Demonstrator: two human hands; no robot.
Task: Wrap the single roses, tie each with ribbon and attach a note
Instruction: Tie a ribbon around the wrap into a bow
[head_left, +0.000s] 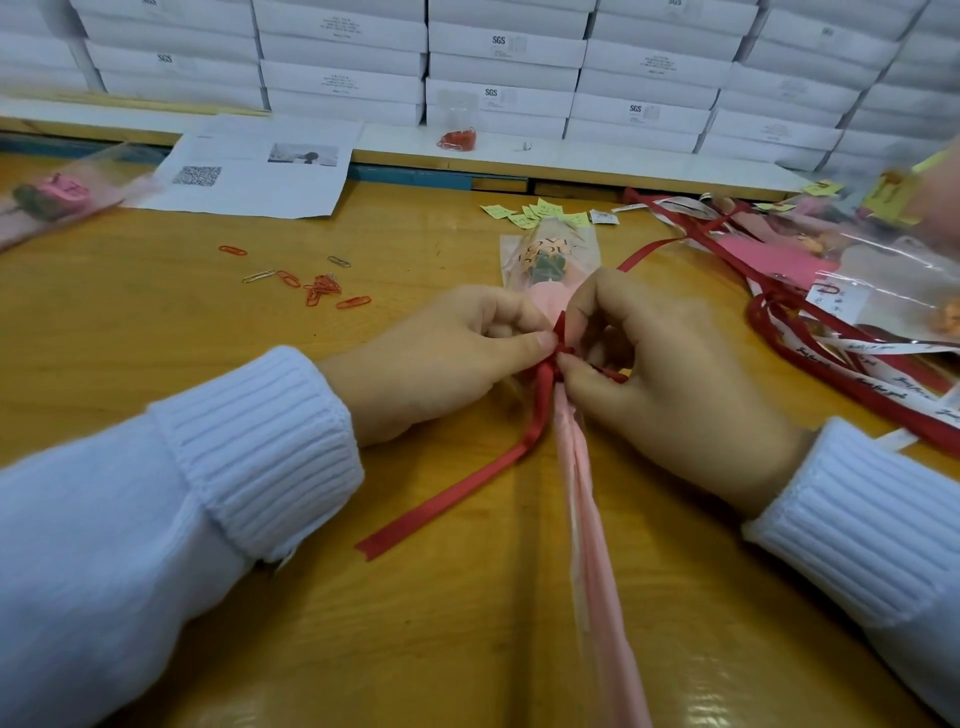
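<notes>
A single rose wrapped in pink paper and clear film (582, 467) lies lengthwise on the wooden table (260, 415), its head (550, 262) pointing away from me. A red ribbon (467, 493) crosses the wrap at its neck, one tail trailing toward the lower left, the other running off to the upper right. My left hand (447, 364) pinches the ribbon at the knot with thumb and fingers. My right hand (660, 374) pinches the ribbon from the other side, fingers curled round a strand. Small yellow-green notes (530, 212) lie just beyond the rose head.
Loose red and silver paper clips (317, 288) lie left of the rose. A pile of red and white ribbons and wrapped roses (852, 322) fills the right side. Another wrapped rose (52, 200) sits at far left beside printed sheets (260, 166). Stacked white boxes (498, 67) line the back.
</notes>
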